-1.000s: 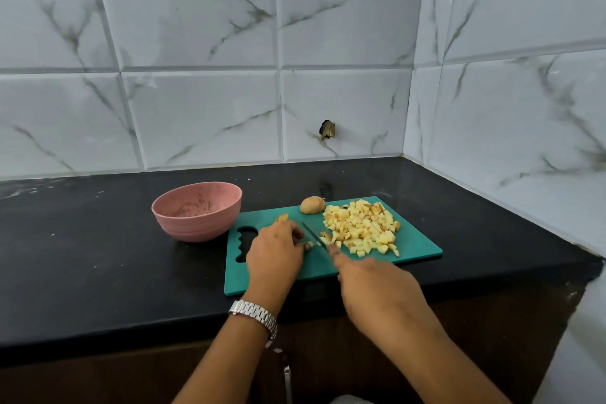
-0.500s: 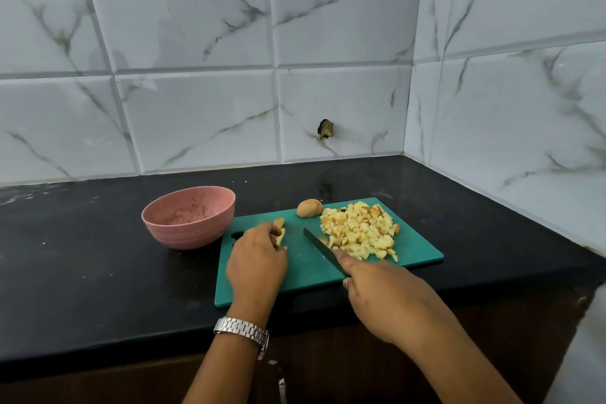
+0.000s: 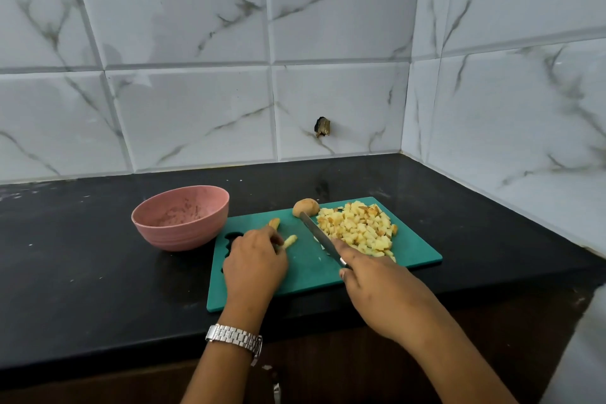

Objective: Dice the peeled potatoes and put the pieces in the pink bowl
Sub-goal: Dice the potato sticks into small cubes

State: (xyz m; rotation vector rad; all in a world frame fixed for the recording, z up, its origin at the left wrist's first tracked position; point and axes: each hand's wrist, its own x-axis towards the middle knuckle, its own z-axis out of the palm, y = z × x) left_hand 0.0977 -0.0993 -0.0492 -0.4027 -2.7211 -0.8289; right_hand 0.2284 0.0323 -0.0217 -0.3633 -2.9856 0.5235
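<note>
A green cutting board lies on the black counter. A heap of diced potato covers its right part, and a whole potato sits at its far edge. My right hand grips a knife whose blade lies along the left side of the heap. My left hand rests on the board's left part, its fingertips holding a potato strip. Another potato piece lies just beyond. The pink bowl stands left of the board and holds no pieces.
White marble tiles form the back wall and the right wall, meeting in a corner at the back right. The counter's front edge runs below the board. A watch is on my left wrist.
The knife blade has swung from the board's middle toward the diced heap. My left hand has shifted left and uncovered two potato pieces.
</note>
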